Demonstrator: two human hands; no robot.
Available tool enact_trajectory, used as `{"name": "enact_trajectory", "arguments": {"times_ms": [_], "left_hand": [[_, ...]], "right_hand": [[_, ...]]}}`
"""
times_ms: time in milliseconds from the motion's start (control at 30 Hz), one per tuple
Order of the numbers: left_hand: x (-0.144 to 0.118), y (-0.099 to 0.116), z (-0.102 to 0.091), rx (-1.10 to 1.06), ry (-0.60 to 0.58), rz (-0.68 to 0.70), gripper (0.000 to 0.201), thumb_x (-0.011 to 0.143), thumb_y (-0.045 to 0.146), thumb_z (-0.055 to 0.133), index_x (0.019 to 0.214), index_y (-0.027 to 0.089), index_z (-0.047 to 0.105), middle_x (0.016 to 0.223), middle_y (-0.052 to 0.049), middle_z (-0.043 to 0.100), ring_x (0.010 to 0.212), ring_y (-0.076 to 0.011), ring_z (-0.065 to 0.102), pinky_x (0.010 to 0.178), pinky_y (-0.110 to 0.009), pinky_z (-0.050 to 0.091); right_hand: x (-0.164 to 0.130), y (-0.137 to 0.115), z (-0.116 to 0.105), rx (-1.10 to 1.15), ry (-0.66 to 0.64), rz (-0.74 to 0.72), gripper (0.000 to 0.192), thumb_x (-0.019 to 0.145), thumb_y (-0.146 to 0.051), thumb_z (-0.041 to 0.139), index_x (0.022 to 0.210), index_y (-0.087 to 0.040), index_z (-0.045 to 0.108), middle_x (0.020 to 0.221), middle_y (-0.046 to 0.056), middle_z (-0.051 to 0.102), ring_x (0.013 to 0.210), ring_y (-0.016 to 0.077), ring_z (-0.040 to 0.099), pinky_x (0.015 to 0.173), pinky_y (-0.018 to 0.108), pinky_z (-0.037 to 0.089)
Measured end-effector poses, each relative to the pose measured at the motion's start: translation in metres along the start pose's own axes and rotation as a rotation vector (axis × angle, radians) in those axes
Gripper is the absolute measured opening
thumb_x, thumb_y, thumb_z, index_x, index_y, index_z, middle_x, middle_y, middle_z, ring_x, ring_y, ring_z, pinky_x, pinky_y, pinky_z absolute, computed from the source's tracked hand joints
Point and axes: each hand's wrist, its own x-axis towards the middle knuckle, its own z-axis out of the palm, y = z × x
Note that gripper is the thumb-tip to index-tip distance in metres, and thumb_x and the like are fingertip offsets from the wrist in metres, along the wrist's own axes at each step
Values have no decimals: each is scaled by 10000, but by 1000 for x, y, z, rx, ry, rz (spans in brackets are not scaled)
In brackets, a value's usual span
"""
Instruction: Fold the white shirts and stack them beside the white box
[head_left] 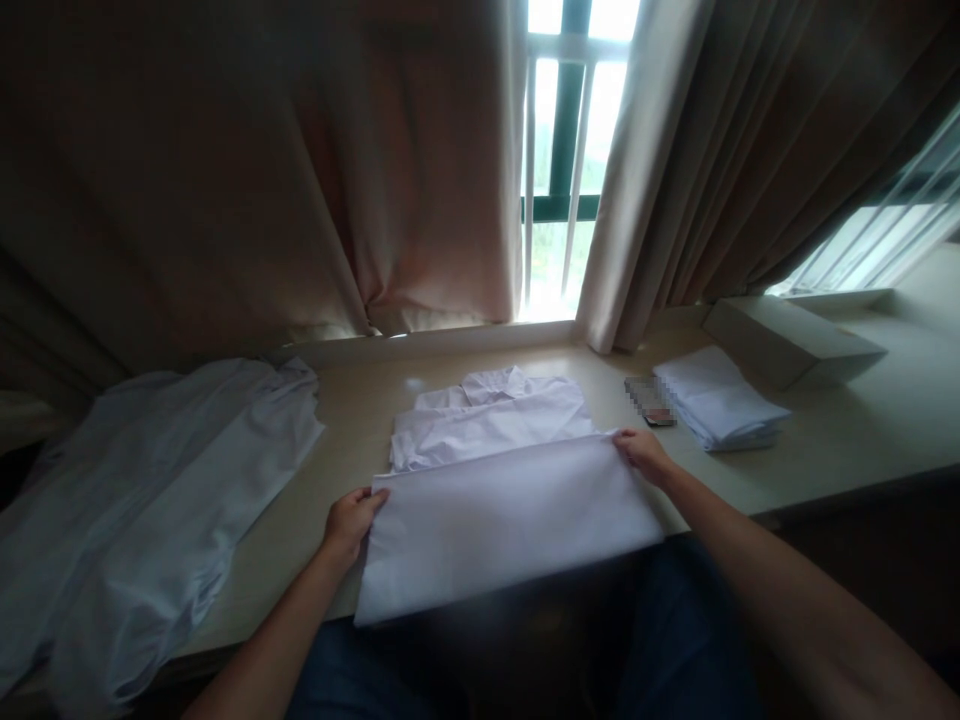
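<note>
A white shirt [495, 430] lies on the table in front of me, its collar at the far end and its near part folded into a wide flat panel. My left hand [354, 522] pinches the panel's left corner between thumb and fingers. At the right corner, my right hand [641, 452] grips the same cloth. Between the two hands the fabric is drawn fairly straight, and its near edge hangs over the table's front edge. What lies beneath the panel is hidden.
Loose white garments [150, 500] spread over the left of the table [322, 440]. To the right are a phone-like object [649, 402], blurred out, a folded white stack [716, 395] and a pale box [795, 340]. Curtains [420, 180] hang behind, beside a window [566, 130].
</note>
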Motion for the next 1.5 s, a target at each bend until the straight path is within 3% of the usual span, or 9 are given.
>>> {"name": "enact_trajectory", "arguments": {"times_ms": [167,333,467,567,700,800,967,1200,1500], "left_hand": [[2,-8,3,190,47,1,378,552,418,724,781,118,708,667,-78,700,596,-227,633,536,-299,447],[-8,1,0,318,150,67,482,641,474,671,966,118,672,861,-115,721,767,-252,667,671,-323,493],[-62,-15,-10,625,263,488,524,795,501,568,1190,157,560,1117,-130,654,971,-250,645,850,-362,504],[-120,-50,-22,823,74,883,435,847,455,572,1217,227,551,1208,-93,626,1146,-238,583,1024,-378,434],[-163,-86,-32,1076,-49,1136,591,826,382,623,1383,273,459,1387,-83,543,1271,-264,509,1071,-405,409],[-158,-89,-32,1159,-3,1123,594,845,248,555,1424,245,425,1423,-95,518,1286,-267,501,1085,-430,400],[-134,-93,-36,1208,6,1116,540,772,50,447,1263,216,600,1320,-74,613,1206,-228,577,1033,-379,466],[-143,-88,-67,969,52,1088,329,842,184,489,1121,215,660,1175,-53,694,1090,-194,650,1003,-324,495],[-178,-32,-85,647,97,434,304,810,502,531,1004,356,712,1040,53,743,699,-174,701,631,-234,554]], "right_hand": [[2,9,6,-219,78,-20,88,626,-188,625,667,-133,680,583,22,628,567,143,553,518,219,346],[-2,8,-2,-375,193,-72,350,729,-309,655,1020,-116,675,889,114,694,788,215,632,710,283,463],[-51,20,-17,-490,213,-438,414,857,-373,566,1199,-140,585,1139,149,630,1015,252,601,932,385,454],[-108,43,-30,-676,82,-859,458,883,-416,566,1283,-196,534,1260,148,582,1190,291,520,1040,455,396],[-156,79,-40,-923,-95,-1009,624,851,-366,611,1427,-219,421,1464,127,443,1346,317,394,1119,506,315],[-154,98,-39,-1000,-42,-1011,510,867,-177,525,1374,-216,496,1408,114,515,1304,288,455,1102,492,344],[-140,105,-38,-999,12,-1001,398,850,-51,473,1147,-235,663,1198,79,661,1141,246,575,1014,424,434],[-155,89,-53,-848,36,-998,376,832,-46,469,1074,-242,680,1139,56,686,1124,232,580,980,416,466],[-167,53,-66,-498,-8,-844,225,876,-203,490,1002,-264,666,1140,66,668,1142,249,574,1005,455,463]]}}
